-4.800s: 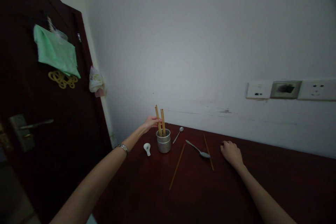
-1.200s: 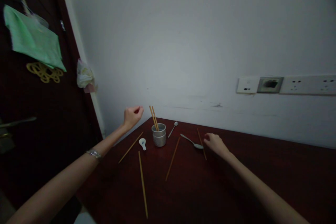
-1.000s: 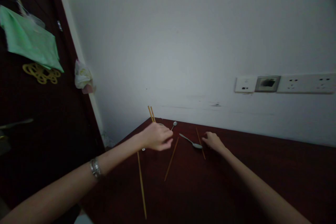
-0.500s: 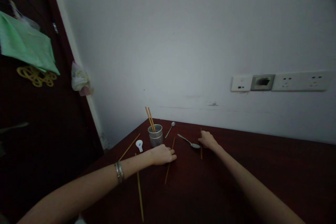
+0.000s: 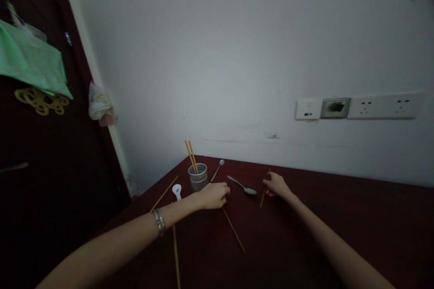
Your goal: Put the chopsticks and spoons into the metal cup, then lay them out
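Observation:
My left hand [image 5: 213, 195] is closed around one end of a wooden chopstick [image 5: 235, 234] that slants down to the right over the dark red table [image 5: 305, 244]. Just behind that hand stands a metal cup [image 5: 198, 178] holding two upright chopsticks [image 5: 190, 155]. My right hand [image 5: 276, 185] lies on the table with its fingers curled on another chopstick [image 5: 262, 198]. A metal spoon [image 5: 242, 185] lies between my hands.
A white ceramic spoon [image 5: 176, 191] and a loose chopstick [image 5: 164, 192] lie left of the cup, and another chopstick [image 5: 175, 257] lies under my left forearm. A small metal spoon [image 5: 217, 170] rests near the wall. A dark door [image 5: 50, 180] stands left; wall sockets [image 5: 359, 107] are at right.
My left hand came down from beside the cup onto a chopstick and has swung it to point down-right. My right hand slid onto the other chopstick and tilted it.

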A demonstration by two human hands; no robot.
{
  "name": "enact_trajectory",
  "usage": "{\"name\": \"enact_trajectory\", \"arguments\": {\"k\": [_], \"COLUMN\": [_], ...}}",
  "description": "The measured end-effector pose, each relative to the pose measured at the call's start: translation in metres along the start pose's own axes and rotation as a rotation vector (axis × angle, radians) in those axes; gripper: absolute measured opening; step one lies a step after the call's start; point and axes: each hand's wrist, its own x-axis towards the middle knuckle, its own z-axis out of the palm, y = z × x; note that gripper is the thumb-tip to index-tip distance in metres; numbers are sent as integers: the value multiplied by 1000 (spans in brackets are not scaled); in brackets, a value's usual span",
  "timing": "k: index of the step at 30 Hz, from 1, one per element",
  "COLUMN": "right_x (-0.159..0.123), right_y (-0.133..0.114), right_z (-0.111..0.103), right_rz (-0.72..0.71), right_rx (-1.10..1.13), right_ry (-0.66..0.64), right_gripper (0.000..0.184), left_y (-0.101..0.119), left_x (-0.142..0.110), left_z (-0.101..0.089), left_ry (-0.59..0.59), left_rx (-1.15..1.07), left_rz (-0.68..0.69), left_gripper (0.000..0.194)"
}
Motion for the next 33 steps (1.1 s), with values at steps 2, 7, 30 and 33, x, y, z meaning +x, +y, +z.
{"name": "enact_trajectory", "arguments": {"k": [2,7,30,33], "right_x": [-2,-6,-17,-17], "right_y": [5,16,10,10], "right_z": [0,0,-1,-1], "right_rz": [-23,-150,-201,-207], "right_rx": [88,251,305,294], "right_ry": [17,57,117,118], "right_gripper": [47,38,30,30], "left_y": [-15,-47,-83,-82], "left_x": [23,75,118,118], "left_z": [5,18,56,59], "left_ry": [23,-37,-13,2], "left_rx": [-47,-101,-196,-196], "left_rz": [-221,-594,-847,-840], "left_gripper": [22,27,28,29]}}
